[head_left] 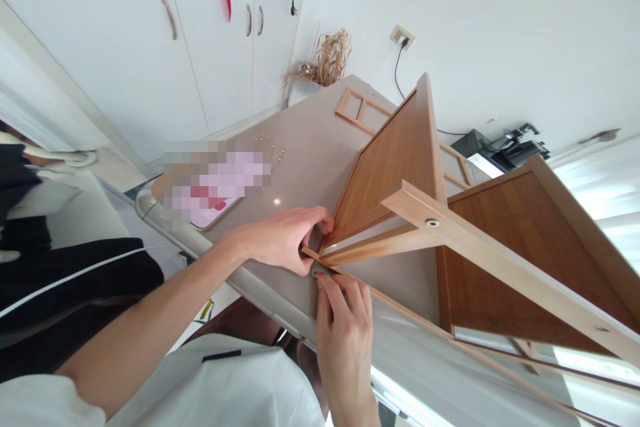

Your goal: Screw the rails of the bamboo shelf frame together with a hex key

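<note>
Glossy grey-beige worktop [310, 147], flat white cabinets [220, 60] beyond | pale-wood frame [480, 247] with flat brown wooden panels [400, 153] standing on it | your left hand [283, 237] curled, gripping the frame's near corner | your right hand [345, 310], fingers bent against that corner; cannot tell whether gripping

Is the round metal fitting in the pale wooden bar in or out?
In: the metal fitting sits in the wooden bar, just its round end with a dark centre showing. Whether it's tight, I cannot tell.

White cabinets [215, 60] stand beside a white wall [480, 20].
</note>
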`<state>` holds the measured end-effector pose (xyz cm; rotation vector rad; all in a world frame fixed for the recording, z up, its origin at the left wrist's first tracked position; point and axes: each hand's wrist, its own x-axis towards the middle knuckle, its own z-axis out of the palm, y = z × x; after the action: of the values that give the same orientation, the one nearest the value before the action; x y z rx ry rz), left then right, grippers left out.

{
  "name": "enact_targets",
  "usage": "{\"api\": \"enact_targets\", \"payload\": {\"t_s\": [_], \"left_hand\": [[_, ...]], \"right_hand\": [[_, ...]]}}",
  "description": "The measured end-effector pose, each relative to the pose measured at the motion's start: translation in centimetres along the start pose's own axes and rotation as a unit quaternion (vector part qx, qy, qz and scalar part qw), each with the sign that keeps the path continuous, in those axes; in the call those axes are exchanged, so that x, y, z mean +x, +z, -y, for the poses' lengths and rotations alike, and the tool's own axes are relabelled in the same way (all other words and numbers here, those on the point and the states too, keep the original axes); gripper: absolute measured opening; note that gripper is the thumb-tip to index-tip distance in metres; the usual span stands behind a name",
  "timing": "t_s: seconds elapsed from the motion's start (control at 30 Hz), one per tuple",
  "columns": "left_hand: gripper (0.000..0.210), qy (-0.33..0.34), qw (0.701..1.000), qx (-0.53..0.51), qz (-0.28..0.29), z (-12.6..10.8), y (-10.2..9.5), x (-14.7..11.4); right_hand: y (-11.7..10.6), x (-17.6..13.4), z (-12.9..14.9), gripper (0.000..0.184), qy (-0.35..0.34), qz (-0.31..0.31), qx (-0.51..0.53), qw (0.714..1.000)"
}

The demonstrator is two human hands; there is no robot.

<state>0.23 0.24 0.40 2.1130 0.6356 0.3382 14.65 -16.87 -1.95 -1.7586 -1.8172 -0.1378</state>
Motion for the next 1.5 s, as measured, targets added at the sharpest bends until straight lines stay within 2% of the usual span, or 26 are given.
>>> {"api": "enact_targets", "payload": {"t_s": [1.1,1.5], "left_hand": [[0.052,0.003,1.000,0.006,0.004,0.2,0.1,0.1],[0.051,0.007,1.000,0.004,-0.003,0.3,0.1,0.2]], "right_hand": [[-0.6,1.0,1.3,0.026,-0.040,0.016,-0.104,0.994],[-0.5,1.0,0.9,0.023,-0.034,0.016,-0.067,0.997]]}}
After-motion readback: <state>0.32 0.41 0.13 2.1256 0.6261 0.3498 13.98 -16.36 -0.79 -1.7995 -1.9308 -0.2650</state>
